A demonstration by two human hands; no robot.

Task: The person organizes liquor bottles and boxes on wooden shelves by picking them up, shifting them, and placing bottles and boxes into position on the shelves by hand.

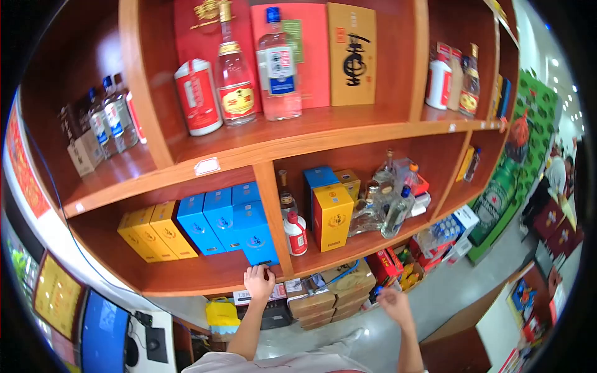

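My left hand (pixel 258 283) is at the front edge of the lower shelf, just below a blue box (pixel 255 233). Its fingers are bent together, with a small dark thing by the fingertips that I cannot make out. Out in front of the shelf, lower right, my right hand (pixel 394 303) is closed, and a small blue spot (pixel 378 290) shows at its fingertips. More blue boxes (pixel 219 214) and several yellow boxes (pixel 171 230) stand left of the front blue box. Right of the divider are a white bottle with a red cap (pixel 296 235) and a yellow box (pixel 331 217).
Clear glass bottles (pixel 398 211) crowd the lower shelf's right part. The upper shelf (pixel 323 127) carries more bottles and gift boxes. Cardboard cartons (pixel 314 309) and a yellow package (pixel 222 314) sit on the floor below. A desk with a monitor (pixel 104 332) is at lower left.
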